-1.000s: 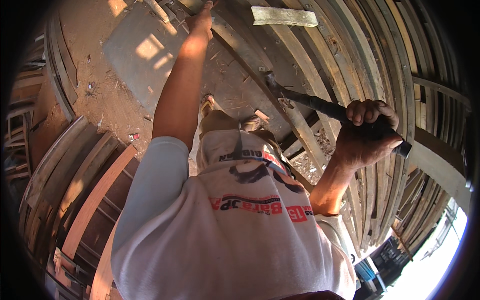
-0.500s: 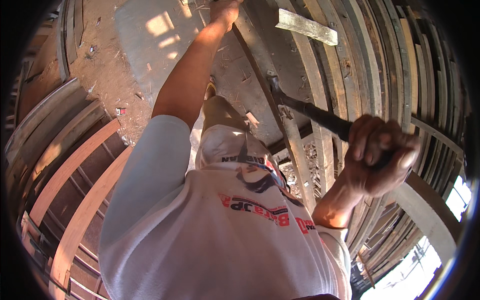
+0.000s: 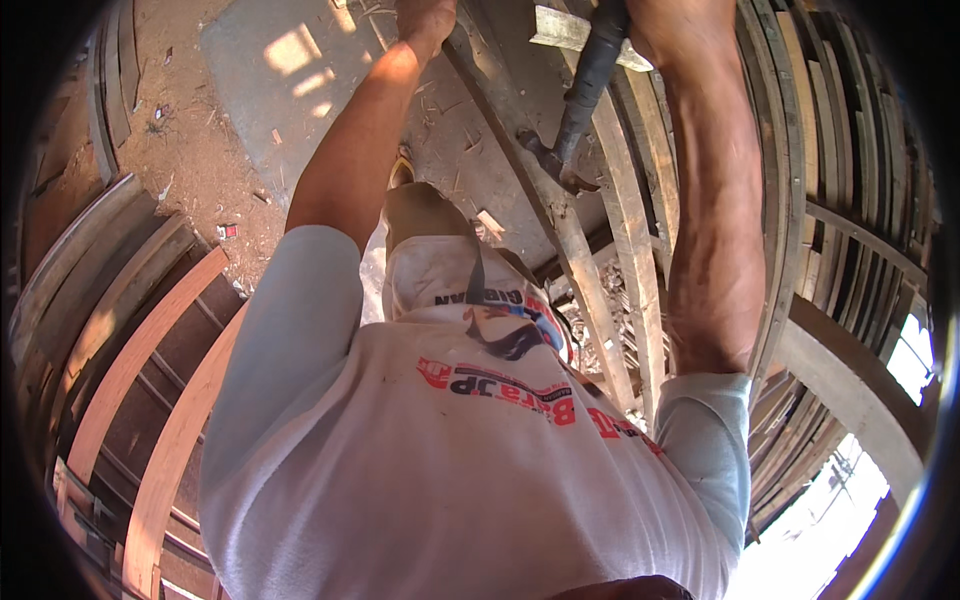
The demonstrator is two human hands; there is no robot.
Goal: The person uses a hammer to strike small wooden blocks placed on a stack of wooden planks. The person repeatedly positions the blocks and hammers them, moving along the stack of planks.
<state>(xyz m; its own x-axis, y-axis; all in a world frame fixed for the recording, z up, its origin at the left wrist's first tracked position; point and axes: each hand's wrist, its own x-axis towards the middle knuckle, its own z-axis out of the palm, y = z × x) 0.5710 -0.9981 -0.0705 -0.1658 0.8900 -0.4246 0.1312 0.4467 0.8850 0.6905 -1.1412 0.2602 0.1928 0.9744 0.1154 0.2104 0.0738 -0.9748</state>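
Note:
My right hand [image 3: 680, 25] is closed round the black grip of a claw hammer [image 3: 580, 105], at the top edge right of the middle. The hammer's head hangs lowest, over a long wooden beam [image 3: 555, 200]; whether it touches the wood I cannot tell. My left hand [image 3: 428, 22] is at the top edge beside the same beam, its fingers curled and partly cut off by the picture's rim. What those fingers hold is hidden. A short pale wooden piece [image 3: 560, 28] lies across the timbers behind the hammer.
Long timbers [image 3: 640, 230] run side by side to the right, with more stacked planks [image 3: 870, 150] beyond. Reddish curved-looking boards [image 3: 150, 345] stand at the left. Wood scraps lie on the floor [image 3: 240, 130]. My sandalled foot [image 3: 402, 170] is near the beam.
My right hand has swung forward from the right side to the top edge with the hammer. The hammer's head now points back toward me. The left hand stays by the beam.

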